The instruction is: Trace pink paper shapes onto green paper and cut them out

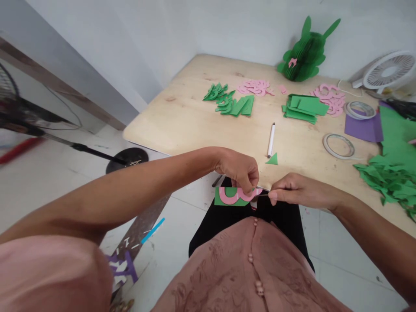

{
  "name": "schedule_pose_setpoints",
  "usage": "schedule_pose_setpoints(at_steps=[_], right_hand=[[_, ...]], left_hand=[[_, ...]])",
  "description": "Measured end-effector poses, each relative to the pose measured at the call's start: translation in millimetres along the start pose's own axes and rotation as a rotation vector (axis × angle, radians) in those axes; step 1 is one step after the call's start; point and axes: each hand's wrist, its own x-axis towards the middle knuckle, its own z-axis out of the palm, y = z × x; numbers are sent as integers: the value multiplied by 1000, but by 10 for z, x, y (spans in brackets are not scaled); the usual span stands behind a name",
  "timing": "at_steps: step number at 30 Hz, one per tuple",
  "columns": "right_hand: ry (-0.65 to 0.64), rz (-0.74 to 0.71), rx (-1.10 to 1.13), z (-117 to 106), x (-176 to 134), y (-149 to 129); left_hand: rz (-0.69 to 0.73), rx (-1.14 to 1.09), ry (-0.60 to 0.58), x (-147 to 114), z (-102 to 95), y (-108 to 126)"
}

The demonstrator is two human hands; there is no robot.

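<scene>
My left hand (242, 171) is at the table's front edge, fingers pinched on a pink paper cutout (229, 197) with curved, looping outlines. Behind the cutout lies a strip of green paper (238, 203), held together with it above my lap. My right hand (294, 190) is closed just to the right, around a thin greyish tool (261, 195) that points at the papers. Most of that tool is hidden by my fingers, so its kind does not show. A white marker (271, 141) and a small green paper triangle (273, 159) lie on the table beyond my hands.
The wooden table (182, 121) bears green cutouts (234, 105), pink cutouts (256, 87), stacked green paper (305, 107), tape rolls (338, 146), green scraps (386, 177), a green paper figure (303, 56) and a white fan (388, 69). A stand base (126, 158) is on the floor.
</scene>
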Motion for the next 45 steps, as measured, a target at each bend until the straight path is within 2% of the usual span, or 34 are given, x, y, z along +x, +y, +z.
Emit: schedule_pose_setpoints(at_steps=[11, 21, 27, 31, 37, 45], right_hand=[[15, -26, -23, 9, 0, -1], [9, 0, -24, 9, -12, 0], [-17, 27, -30, 15, -36, 26], [11, 36, -25, 31, -52, 78], [120, -11, 41, 109, -78, 91], [462, -60, 366, 491, -37, 151]], left_hand=[[41, 3, 14, 14, 10, -22], [16, -12, 14, 30, 9, -30], [23, -51, 17, 6, -4, -91], [49, -73, 48, -5, -6, -163], [148, -204, 166, -21, 10, -293], [288, -483, 413, -92, 177, -443]])
